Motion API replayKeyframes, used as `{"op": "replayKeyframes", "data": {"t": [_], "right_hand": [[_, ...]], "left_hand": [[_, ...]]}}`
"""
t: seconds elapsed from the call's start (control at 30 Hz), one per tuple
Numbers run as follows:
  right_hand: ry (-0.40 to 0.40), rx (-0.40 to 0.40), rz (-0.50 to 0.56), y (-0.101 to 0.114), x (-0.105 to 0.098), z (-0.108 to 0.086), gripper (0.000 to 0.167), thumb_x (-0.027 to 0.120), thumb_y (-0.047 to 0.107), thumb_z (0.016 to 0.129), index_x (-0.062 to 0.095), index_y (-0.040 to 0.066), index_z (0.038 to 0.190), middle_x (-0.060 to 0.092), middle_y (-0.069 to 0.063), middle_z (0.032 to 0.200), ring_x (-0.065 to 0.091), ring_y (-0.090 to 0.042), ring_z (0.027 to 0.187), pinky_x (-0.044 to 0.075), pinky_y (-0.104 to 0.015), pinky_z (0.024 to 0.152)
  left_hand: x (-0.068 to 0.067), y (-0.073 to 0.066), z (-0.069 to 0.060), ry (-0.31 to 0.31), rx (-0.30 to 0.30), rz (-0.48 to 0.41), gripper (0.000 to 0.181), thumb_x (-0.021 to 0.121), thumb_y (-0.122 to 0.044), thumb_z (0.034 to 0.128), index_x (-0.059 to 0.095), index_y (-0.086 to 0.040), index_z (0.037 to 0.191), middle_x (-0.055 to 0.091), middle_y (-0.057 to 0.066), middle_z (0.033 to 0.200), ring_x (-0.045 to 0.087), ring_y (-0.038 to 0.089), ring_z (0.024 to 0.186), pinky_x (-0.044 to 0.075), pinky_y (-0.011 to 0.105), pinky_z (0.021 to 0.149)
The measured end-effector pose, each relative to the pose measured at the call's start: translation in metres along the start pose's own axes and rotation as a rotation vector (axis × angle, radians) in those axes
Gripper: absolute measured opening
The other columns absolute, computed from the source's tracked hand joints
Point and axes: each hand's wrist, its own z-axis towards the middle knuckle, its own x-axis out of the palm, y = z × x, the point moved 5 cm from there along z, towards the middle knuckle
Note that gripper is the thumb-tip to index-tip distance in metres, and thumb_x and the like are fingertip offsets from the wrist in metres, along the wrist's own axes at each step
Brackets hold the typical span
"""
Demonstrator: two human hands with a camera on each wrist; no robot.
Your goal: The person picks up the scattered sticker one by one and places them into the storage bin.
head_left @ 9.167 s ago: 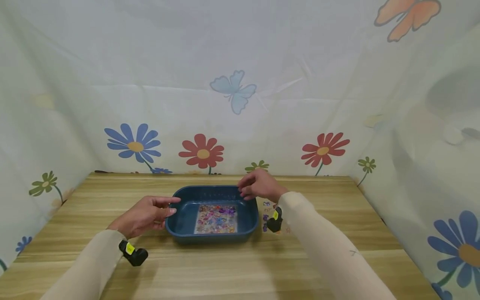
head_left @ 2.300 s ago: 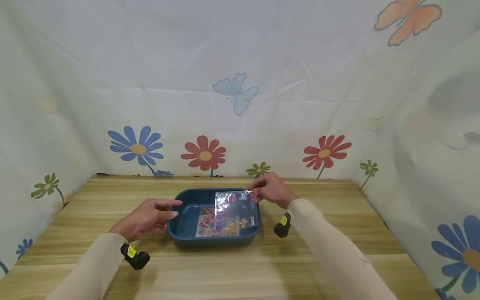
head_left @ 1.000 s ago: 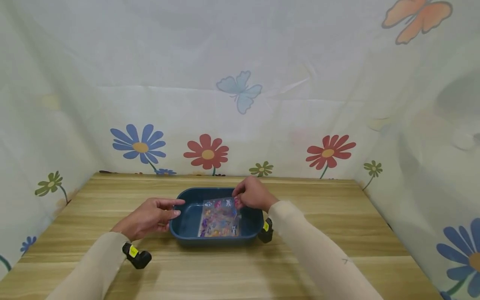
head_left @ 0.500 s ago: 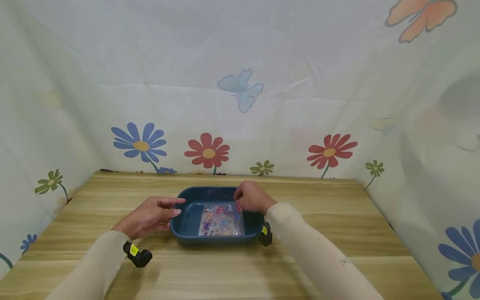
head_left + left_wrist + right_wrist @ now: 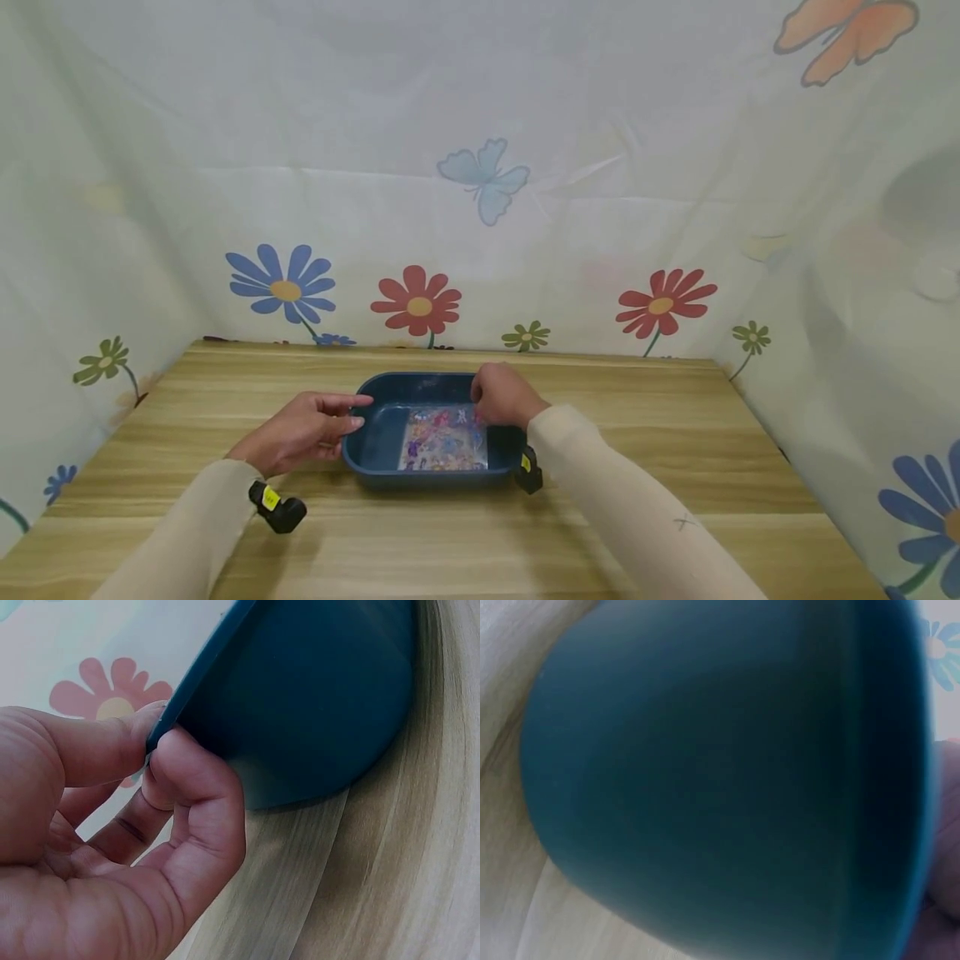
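A dark blue plastic basin [image 5: 375, 463] with rounded corners stands on the table. My left hand [image 5: 302, 432] pinches its left rim between thumb and curled index finger, plain in the left wrist view [image 5: 150, 817]. Inside, clear sheets of small colourful stickers [image 5: 444, 442] lie stacked on the bottom, the top sheet almost flat. My right hand [image 5: 507, 395] reaches over the right side of the basin, fingers curled down at the top sheet's far right corner, holding it. Its fingertips are partly hidden; the right wrist view shows mostly the basin's outer wall [image 5: 705, 780].
The wood-grain table [image 5: 420, 542] stretches round the basin on all sides. A white cloth backdrop [image 5: 337, 208] printed with flowers and butterflies hangs behind and at both sides. A black wrist camera [image 5: 279, 507] sits on the left sleeve, another [image 5: 529, 470] on the right.
The right hand has picked up the sticker sheet from the table right of the basin, carried it left over the basin and lowered it onto the others. The left hand has stayed at the rim.
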Motion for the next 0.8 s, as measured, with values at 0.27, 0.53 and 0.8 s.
{"op": "replayKeyframes", "data": {"t": [0.27, 0.53, 0.8], "right_hand": [[-0.006, -0.039, -0.069, 0.005, 0.000, -0.005, 0.046, 0.060, -0.005, 0.075, 0.029, 0.019, 0.051, 0.017, 0.008, 0.054, 0.015, -0.010, 0.052, 0.016, -0.025, 0.048], [-0.109, -0.119, 0.006, 0.011, -0.018, -0.019, 0.029, 0.053, -0.007, 0.085, 0.056, 0.009, 0.061, 0.044, 0.002, 0.060, 0.034, -0.010, 0.054, 0.035, -0.026, 0.053], [-0.277, -0.136, 0.008, 0.006, -0.049, -0.032, 0.026, 0.058, 0.004, 0.099, 0.079, 0.001, 0.114, 0.078, -0.014, 0.112, 0.075, -0.025, 0.093, 0.060, -0.044, 0.091]], "left_hand": [[-0.002, -0.002, 0.000, 0.005, 0.000, 0.024, 0.056, 0.067, -0.017, 0.1026, 0.049, -0.008, 0.155, 0.060, 0.009, 0.099, 0.059, 0.017, 0.075, 0.054, 0.027, 0.070], [-0.004, -0.014, -0.006, 0.002, 0.020, 0.242, 0.055, 0.070, -0.018, 0.1008, 0.053, -0.006, 0.152, 0.059, 0.011, 0.106, 0.060, 0.021, 0.081, 0.056, 0.031, 0.072], [-0.003, -0.053, -0.012, -0.088, 0.114, 0.611, 0.061, 0.068, -0.041, 0.1005, 0.056, -0.006, 0.149, 0.063, 0.019, 0.116, 0.062, 0.031, 0.106, 0.058, 0.045, 0.085]]}}
